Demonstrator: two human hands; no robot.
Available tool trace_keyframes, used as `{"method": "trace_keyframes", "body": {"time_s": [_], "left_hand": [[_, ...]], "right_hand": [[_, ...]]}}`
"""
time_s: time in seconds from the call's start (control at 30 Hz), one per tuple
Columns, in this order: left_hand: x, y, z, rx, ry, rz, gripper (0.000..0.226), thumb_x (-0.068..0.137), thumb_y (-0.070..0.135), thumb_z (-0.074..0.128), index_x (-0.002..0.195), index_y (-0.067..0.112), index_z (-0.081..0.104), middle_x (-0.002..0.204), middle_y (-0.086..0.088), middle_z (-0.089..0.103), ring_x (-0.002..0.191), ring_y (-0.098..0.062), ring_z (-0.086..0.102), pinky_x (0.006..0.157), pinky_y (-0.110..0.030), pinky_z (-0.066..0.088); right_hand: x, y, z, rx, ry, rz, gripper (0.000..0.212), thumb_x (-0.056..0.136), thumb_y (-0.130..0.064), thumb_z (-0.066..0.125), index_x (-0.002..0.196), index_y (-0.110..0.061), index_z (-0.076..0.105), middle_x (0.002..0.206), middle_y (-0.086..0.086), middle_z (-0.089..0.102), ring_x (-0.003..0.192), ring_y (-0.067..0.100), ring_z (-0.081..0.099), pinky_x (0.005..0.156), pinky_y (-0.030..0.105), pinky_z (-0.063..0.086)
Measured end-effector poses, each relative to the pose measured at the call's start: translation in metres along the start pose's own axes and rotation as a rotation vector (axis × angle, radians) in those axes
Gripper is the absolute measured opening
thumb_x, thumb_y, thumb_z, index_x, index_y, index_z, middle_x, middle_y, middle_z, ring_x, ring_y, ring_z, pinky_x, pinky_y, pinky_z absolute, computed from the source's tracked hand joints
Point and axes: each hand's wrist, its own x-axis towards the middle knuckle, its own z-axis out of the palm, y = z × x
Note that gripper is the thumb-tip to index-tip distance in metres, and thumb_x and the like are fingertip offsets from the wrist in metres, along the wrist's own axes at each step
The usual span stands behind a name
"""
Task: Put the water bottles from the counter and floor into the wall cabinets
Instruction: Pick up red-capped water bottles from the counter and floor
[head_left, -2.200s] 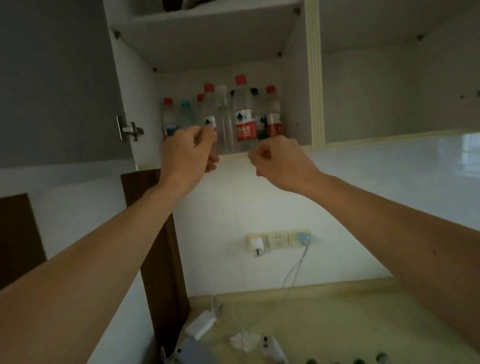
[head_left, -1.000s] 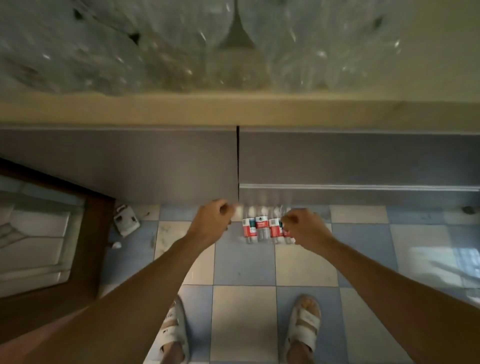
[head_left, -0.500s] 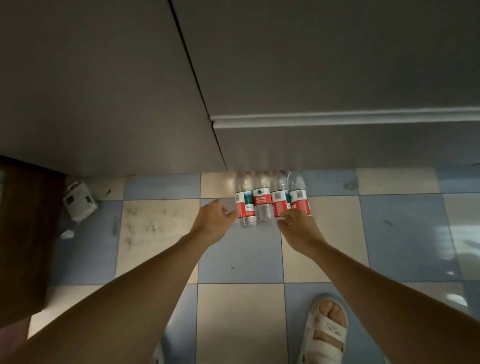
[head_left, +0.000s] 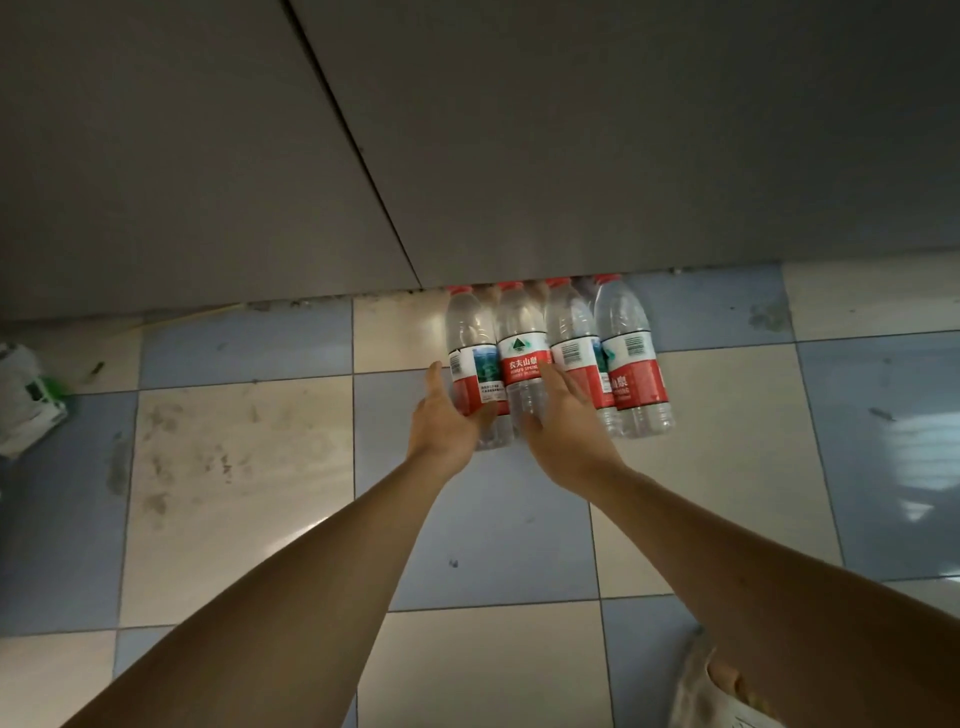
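On the far left a crumpled white bag lies on the tiled floor, well away from our job, so we leave it. Next comes our left hand. It's spread wide w/ straight fingers, palm turned toward the left-most bottle, touching its side but not wrapped round it yet. We think it's like that so it can close round the fat middle of the bottle, which is the easy part to hold. Then our right hand, also loose and spread, lies over the lower part of the second bottle, fingers reaching up toward the red label; it grasps nothing so far. One hand per bottle means we can carry 2 at once, prob. quicker. Right of that stand the third bottle and the fourth bottle, nobody touching them. All 4 stand upright, squeezed side by side, red caps tucked right against the bottom of the grey cabinet doors. We guess they were parked there to stay out of the way of feet. At the bottom right a bit of our sandal shows. The wall cabinets aren't in view, so these 4 are still to go up.
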Motion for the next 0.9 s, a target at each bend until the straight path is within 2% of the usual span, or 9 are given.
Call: {"method": "trace_keyframes", "body": {"time_s": [0.1,0.23,0.43,0.57,0.67,0.73,0.77,0.83,0.9], "left_hand": [[0.002,-0.008,0.000,-0.048,-0.053,0.026,0.080,0.085,0.033,0.078,0.149,0.032,0.031,0.132,-0.004,0.063,0.117,-0.027,0.063,0.075,-0.025,0.049],[-0.010,-0.023,-0.014,-0.022,-0.116,-0.007,0.078,0.080,0.031,0.083,0.144,0.033,0.038,0.130,-0.003,0.064,0.115,-0.026,0.063,0.095,-0.041,0.055],[-0.043,-0.064,-0.029,0.004,-0.161,-0.076,0.074,0.085,0.025,0.078,0.145,0.029,0.036,0.139,-0.004,0.059,0.124,-0.029,0.058,0.104,-0.048,0.049],[-0.042,-0.076,-0.035,-0.011,-0.141,-0.078,0.066,0.086,0.029,0.077,0.141,0.024,0.040,0.134,-0.004,0.061,0.120,-0.027,0.061,0.102,-0.045,0.050],[-0.024,-0.069,-0.038,-0.026,-0.098,-0.048,0.057,0.088,0.026,0.075,0.135,0.018,0.043,0.129,-0.006,0.062,0.116,-0.028,0.062,0.099,-0.047,0.053],[-0.004,-0.057,-0.041,-0.012,-0.072,-0.002,0.064,0.088,0.032,0.075,0.140,0.017,0.041,0.131,-0.007,0.060,0.116,-0.028,0.062,0.097,-0.048,0.054],[0.007,-0.050,-0.042,0.001,-0.064,0.019,0.071,0.086,0.035,0.076,0.143,0.018,0.038,0.135,-0.008,0.058,0.118,-0.029,0.060,0.097,-0.048,0.053],[0.027,-0.040,-0.045,0.024,-0.062,0.055,0.081,0.082,0.037,0.080,0.147,0.020,0.035,0.141,-0.007,0.053,0.123,-0.030,0.056,0.099,-0.048,0.052],[0.039,-0.036,-0.045,0.031,-0.084,0.079,0.080,0.079,0.035,0.083,0.145,0.021,0.039,0.140,-0.006,0.052,0.124,-0.028,0.055,0.100,-0.047,0.051]], "right_hand": [[-0.004,0.001,0.016,-0.039,0.055,0.018,0.062,0.098,-0.023,0.058,0.153,-0.023,0.030,0.159,-0.002,0.034,0.149,0.022,0.025,0.120,0.047,0.029],[-0.030,0.000,0.030,-0.041,0.085,-0.032,0.067,0.091,-0.013,0.064,0.150,-0.023,0.035,0.152,-0.003,0.040,0.142,0.019,0.032,0.117,0.038,0.033],[-0.070,-0.006,0.052,0.018,0.021,-0.032,0.052,0.097,-0.024,0.062,0.145,-0.028,0.040,0.145,-0.009,0.047,0.134,0.011,0.040,0.105,0.023,0.031],[-0.053,-0.010,0.048,0.051,0.040,0.001,0.041,0.098,-0.026,0.061,0.137,-0.026,0.048,0.134,-0.006,0.052,0.123,0.011,0.047,0.099,0.023,0.037],[-0.022,-0.015,0.037,0.060,0.099,0.071,0.042,0.096,-0.026,0.061,0.136,-0.019,0.051,0.130,-0.001,0.054,0.117,0.014,0.050,0.101,0.035,0.048],[0.004,-0.018,0.033,0.052,0.087,0.116,0.050,0.093,-0.027,0.064,0.139,-0.016,0.049,0.130,0.002,0.054,0.118,0.019,0.052,0.102,0.040,0.049],[0.017,-0.020,0.033,0.059,0.056,0.139,0.053,0.091,-0.030,0.066,0.138,-0.016,0.048,0.128,0.003,0.055,0.115,0.020,0.054,0.098,0.041,0.051],[0.039,-0.024,0.037,0.118,-0.030,0.184,0.050,0.088,-0.039,0.068,0.130,-0.016,0.051,0.115,0.002,0.059,0.098,0.018,0.061,0.078,0.036,0.056],[0.052,-0.027,0.046,0.208,-0.070,0.210,0.034,0.087,-0.040,0.070,0.112,-0.021,0.057,0.099,-0.004,0.062,0.082,0.010,0.062,0.059,0.023,0.046]]}}
